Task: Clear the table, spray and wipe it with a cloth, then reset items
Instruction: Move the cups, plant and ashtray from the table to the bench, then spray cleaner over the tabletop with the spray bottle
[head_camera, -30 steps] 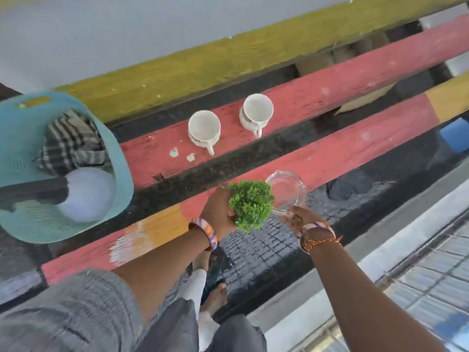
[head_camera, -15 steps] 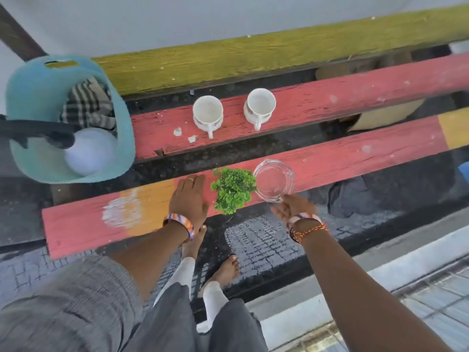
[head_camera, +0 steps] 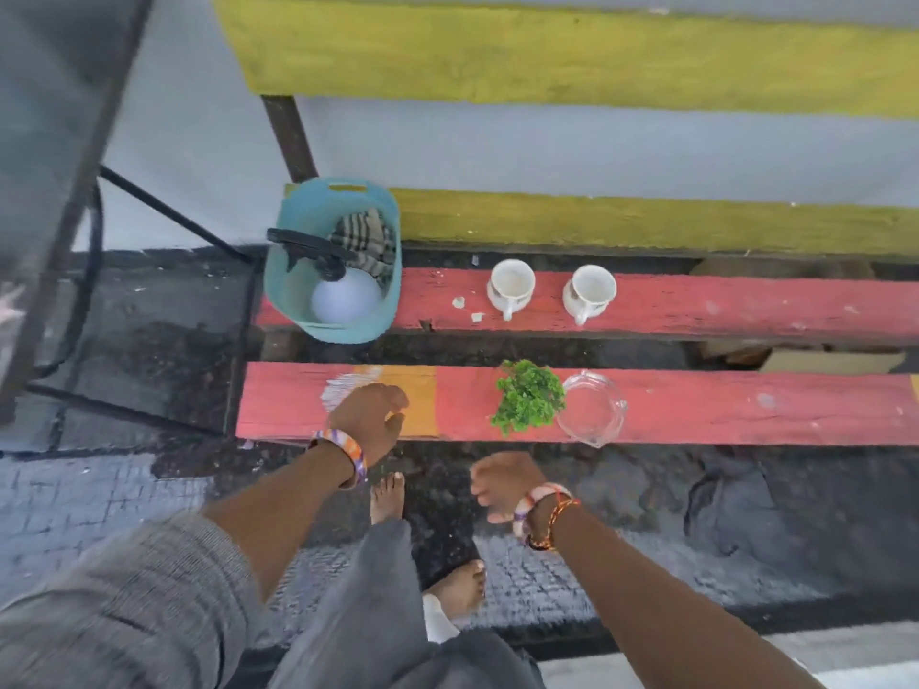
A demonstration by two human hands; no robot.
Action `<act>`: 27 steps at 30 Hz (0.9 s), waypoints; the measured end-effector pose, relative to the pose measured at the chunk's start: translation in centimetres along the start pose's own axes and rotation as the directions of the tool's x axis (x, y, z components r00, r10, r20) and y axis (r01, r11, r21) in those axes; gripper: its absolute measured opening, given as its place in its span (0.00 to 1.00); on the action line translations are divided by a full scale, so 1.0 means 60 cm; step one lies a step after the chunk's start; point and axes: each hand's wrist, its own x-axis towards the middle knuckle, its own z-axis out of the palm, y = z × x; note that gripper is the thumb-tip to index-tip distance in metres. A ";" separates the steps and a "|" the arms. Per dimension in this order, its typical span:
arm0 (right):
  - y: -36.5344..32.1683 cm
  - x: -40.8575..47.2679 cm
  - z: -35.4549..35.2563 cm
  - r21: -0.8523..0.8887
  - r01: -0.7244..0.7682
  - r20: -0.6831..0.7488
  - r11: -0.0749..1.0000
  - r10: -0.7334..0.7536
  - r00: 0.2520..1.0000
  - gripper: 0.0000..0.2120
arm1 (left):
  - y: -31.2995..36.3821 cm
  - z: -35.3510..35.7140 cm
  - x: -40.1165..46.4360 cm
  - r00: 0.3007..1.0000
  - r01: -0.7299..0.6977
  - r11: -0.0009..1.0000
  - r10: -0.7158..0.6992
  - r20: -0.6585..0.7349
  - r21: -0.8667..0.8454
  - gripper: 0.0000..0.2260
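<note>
The bench point(head_camera: 696, 410) carries a basket point(head_camera: 388, 310) at its far left, holding a spray bottle point(head_camera: 345, 300) and cloth point(head_camera: 365, 236). Two cups point(head_camera: 512, 285) stand mid-bench; the plant point(head_camera: 529, 395) touches a glass dish point(head_camera: 592, 407) nearer. Left hand point(head_camera: 368, 422) and right hand point(head_camera: 502, 482), fingers loosely curled, grip nothing.

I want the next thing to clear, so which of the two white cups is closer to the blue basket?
The left white cup: it stands nearer the blue basket than the right white cup.
</note>
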 end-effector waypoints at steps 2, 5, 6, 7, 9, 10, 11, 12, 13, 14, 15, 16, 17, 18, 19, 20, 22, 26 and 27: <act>-0.032 -0.008 0.022 -0.071 0.065 0.056 0.995 -0.061 0.997 0.15 | -0.023 -0.026 -0.005 0.997 0.048 0.997 -0.051 -0.056 -0.055 0.11; -0.096 -0.007 0.052 -0.149 0.206 0.073 0.967 -0.197 0.978 0.14 | -0.061 -0.080 -0.006 0.973 0.144 0.975 -0.170 -0.155 -0.169 0.12; -0.118 -0.005 0.059 -0.171 0.261 0.063 0.950 -0.253 0.965 0.13 | -0.069 -0.097 -0.003 0.955 0.171 0.960 -0.217 -0.204 -0.221 0.12; -0.143 -0.002 0.069 -0.175 0.310 0.053 0.934 -0.306 0.951 0.12 | -0.078 -0.118 0.003 0.929 0.196 0.937 -0.271 -0.250 -0.289 0.12; -0.189 0.009 0.088 -0.081 0.372 0.015 0.925 -0.372 0.928 0.09 | -0.091 -0.153 0.020 0.894 0.205 0.884 -0.344 -0.286 -0.421 0.16; -0.212 0.016 0.099 -0.018 0.398 -0.009 0.917 -0.398 0.917 0.08 | -0.096 -0.167 0.033 0.901 0.191 0.854 -0.348 -0.259 -0.483 0.20; -0.232 0.021 0.108 0.025 0.432 -0.041 0.902 -0.430 0.902 0.09 | -0.096 -0.180 0.042 0.917 0.170 0.819 -0.335 -0.216 -0.548 0.25; -0.254 0.030 0.119 0.033 0.473 -0.081 0.880 -0.470 0.879 0.11 | -0.098 -0.192 0.055 0.933 0.147 0.781 -0.314 -0.178 -0.608 0.29; -0.274 0.043 0.131 0.028 0.514 -0.117 0.858 -0.507 0.854 0.15 | -0.102 -0.203 0.071 0.947 0.134 0.752 -0.289 -0.140 -0.646 0.32; -0.293 0.053 0.141 0.020 0.545 -0.147 0.838 -0.537 0.831 0.18 | -0.105 -0.211 0.086 0.960 0.125 0.755 -0.256 -0.115 -0.644 0.35; -0.309 0.063 0.151 0.010 0.561 -0.165 0.828 -0.552 0.817 0.23 | -0.110 -0.214 0.102 0.971 0.115 0.786 -0.218 -0.098 -0.608 0.38; -0.323 0.073 0.158 0.005 0.575 -0.166 0.818 -0.567 0.807 0.27 | -0.118 -0.212 0.121 0.981 0.113 0.827 -0.180 -0.071 -0.551 0.39; -0.336 0.086 0.169 0.011 0.581 -0.158 0.814 -0.572 0.805 0.30 | -0.126 -0.213 0.142 0.987 0.116 0.861 -0.157 -0.042 -0.495 0.39; -0.345 0.096 0.179 0.011 0.580 -0.144 0.814 -0.573 0.807 0.31 | -0.129 -0.220 0.156 0.990 0.121 0.880 -0.140 -0.007 -0.459 0.37; -0.351 0.105 0.191 0.001 0.580 -0.151 0.815 -0.573 0.806 0.32 | -0.130 -0.231 0.166 0.993 0.112 0.901 -0.118 0.013 -0.419 0.34; -0.353 0.112 0.204 0.012 0.589 -0.184 0.808 -0.577 0.795 0.32 | -0.128 -0.246 0.172 0.996 0.092 0.922 -0.090 0.025 -0.376 0.31; -0.353 0.121 0.231 0.099 0.639 -0.324 0.763 -0.582 0.745 0.30 | -0.131 -0.264 0.198 0.996 0.064 0.951 -0.043 0.075 -0.303 0.25; -0.348 0.126 0.260 0.028 0.640 -0.489 0.768 -0.548 0.679 0.29 | -0.122 -0.285 0.240 0.975 -0.089 0.957 0.140 0.170 -0.277 0.31; -0.352 0.132 0.262 0.002 0.619 -0.500 0.785 -0.536 0.680 0.31 | -0.119 -0.289 0.251 0.961 -0.108 0.955 0.172 0.218 -0.278 0.31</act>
